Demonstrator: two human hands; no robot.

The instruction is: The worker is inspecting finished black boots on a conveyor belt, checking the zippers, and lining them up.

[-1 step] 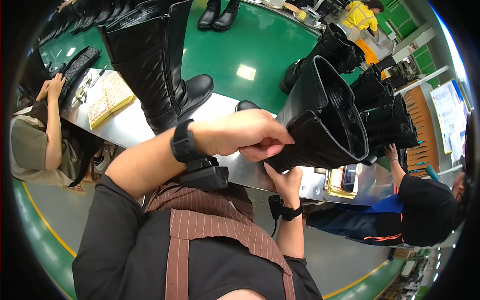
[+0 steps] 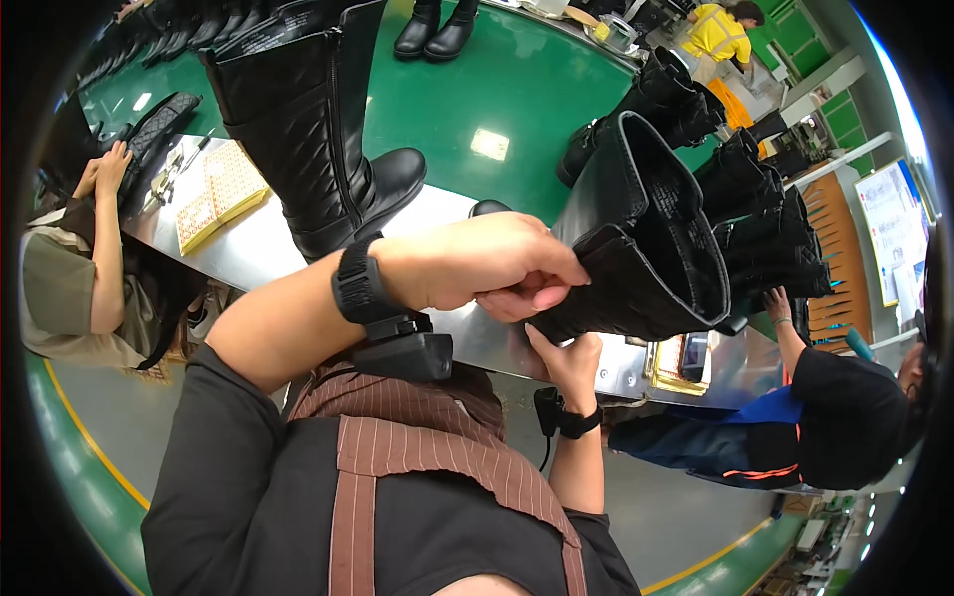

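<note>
You have a tall black boot (image 2: 641, 283) by the tabletop's (image 2: 497, 350) front edge.
Your left hand (image 2: 497, 263) pinches the shaft's side; your right hand (image 2: 568, 362) grasps it lower (fingers partly hidden). A second boot (image 2: 303, 139) stands leftward, toe near the far edge.

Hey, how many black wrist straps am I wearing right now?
2: one strap just behind your left hand, which touches the black boot, and another strap just behind your right hand. Neither wrist appears to hide more.
</note>
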